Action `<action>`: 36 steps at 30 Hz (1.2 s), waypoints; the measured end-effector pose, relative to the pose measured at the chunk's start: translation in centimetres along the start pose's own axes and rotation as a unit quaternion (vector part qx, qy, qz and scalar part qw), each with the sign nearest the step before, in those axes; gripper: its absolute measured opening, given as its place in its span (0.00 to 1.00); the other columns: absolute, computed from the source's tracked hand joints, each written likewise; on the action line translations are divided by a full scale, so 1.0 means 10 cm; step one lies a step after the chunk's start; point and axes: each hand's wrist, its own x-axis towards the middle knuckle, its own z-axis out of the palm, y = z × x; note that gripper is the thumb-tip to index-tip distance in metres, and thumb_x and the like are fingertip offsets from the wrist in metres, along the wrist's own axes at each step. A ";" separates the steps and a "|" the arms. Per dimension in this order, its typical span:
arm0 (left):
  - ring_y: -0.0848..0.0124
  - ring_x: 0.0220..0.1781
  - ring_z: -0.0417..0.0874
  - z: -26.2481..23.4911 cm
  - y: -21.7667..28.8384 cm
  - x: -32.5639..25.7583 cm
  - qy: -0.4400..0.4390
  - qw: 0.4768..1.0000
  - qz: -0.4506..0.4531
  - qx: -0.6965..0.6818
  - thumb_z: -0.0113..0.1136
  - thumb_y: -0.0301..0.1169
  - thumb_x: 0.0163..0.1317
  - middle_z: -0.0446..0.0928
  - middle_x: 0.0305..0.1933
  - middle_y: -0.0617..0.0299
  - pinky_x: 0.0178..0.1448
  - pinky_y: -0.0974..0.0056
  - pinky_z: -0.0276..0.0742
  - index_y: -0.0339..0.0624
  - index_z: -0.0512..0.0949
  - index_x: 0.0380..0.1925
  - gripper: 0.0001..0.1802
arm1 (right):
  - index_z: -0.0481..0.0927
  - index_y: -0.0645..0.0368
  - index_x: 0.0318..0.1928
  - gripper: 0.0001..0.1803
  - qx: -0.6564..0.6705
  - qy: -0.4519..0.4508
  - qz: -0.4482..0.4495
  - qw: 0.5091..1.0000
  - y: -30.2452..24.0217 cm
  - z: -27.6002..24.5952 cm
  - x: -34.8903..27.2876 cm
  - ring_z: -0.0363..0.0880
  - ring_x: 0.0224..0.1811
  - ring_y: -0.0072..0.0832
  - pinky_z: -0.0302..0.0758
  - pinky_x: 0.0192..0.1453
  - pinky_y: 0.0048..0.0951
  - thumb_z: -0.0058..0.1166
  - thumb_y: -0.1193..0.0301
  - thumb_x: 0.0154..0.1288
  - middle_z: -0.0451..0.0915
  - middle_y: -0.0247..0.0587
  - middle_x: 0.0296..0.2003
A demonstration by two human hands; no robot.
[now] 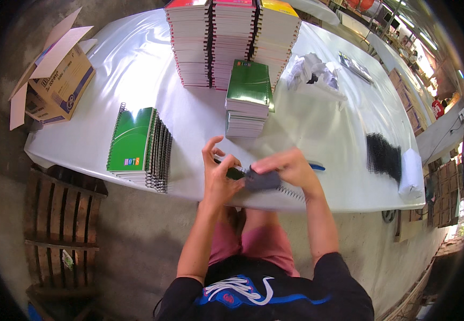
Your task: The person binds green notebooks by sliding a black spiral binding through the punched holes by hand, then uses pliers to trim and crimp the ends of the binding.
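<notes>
Near the front edge of the table, my left hand (222, 170) is closed on a notebook, of which a dark green sliver (235, 173) shows nearly edge-on. Its index finger is raised and bent. My right hand (288, 168) lies over a dark grey pad-like piece (263, 181), fingers pressed on it; motion blurs this piece and its kind is unclear. A thin black wire coil (292, 193) sticks out from under it to the right. Just beyond my right wrist lies a blue handle (316, 167), its other end hidden by the hand.
Ahead stands a short stack of green notebooks (249, 85), before tall spiral-bound stacks (232, 45). More green notebooks (130, 142) stand at left, beside an open carton (60, 85). Crumpled wrapping (315, 75), black coils (384, 155) and a white roll (411, 174) lie right.
</notes>
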 end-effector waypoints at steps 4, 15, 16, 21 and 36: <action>0.55 0.55 0.63 0.00 -0.03 0.03 0.017 0.997 -0.044 -0.056 0.82 0.48 0.19 0.59 0.52 0.49 0.48 0.55 0.69 0.40 0.69 0.29 0.39 | 0.86 0.59 0.39 0.21 0.191 0.090 -0.005 0.978 0.08 0.02 -0.03 0.84 0.41 0.29 0.77 0.49 0.26 0.49 0.88 0.44 0.85 0.44 0.37; 0.59 0.54 0.63 0.07 -0.25 0.00 -0.002 0.974 -0.120 -0.191 0.86 0.43 0.14 0.57 0.47 0.52 0.55 0.61 0.66 0.42 0.58 0.36 0.51 | 0.86 0.58 0.39 0.20 0.030 0.061 0.077 0.995 0.09 0.12 0.24 0.83 0.42 0.25 0.76 0.49 0.23 0.52 0.88 0.45 0.85 0.42 0.36; 0.59 0.54 0.63 0.08 -0.23 -0.02 -0.005 0.971 -0.134 -0.198 0.86 0.42 0.14 0.57 0.47 0.52 0.55 0.61 0.66 0.42 0.58 0.36 0.51 | 0.86 0.59 0.39 0.20 0.067 0.081 0.066 0.992 0.05 0.13 0.26 0.83 0.42 0.25 0.76 0.49 0.23 0.52 0.88 0.45 0.85 0.42 0.36; 0.70 0.46 0.62 0.10 -0.27 0.01 -0.009 0.988 -0.079 -0.131 0.85 0.48 0.12 0.54 0.48 0.58 0.52 0.67 0.66 0.42 0.56 0.39 0.56 | 0.86 0.58 0.39 0.19 0.050 0.060 0.093 0.993 0.17 0.21 0.39 0.83 0.40 0.23 0.76 0.48 0.24 0.53 0.88 0.47 0.86 0.41 0.35; 0.78 0.40 0.72 -0.07 -0.22 -0.06 -0.065 0.857 -0.256 -0.443 0.64 0.22 0.58 0.72 0.39 0.65 0.46 0.75 0.68 0.37 0.71 0.45 0.16 | 0.77 0.53 0.55 0.23 -0.375 0.345 0.227 0.830 0.32 -0.62 -0.66 0.74 0.56 0.42 0.68 0.62 0.38 0.56 0.72 0.56 0.76 0.48 0.53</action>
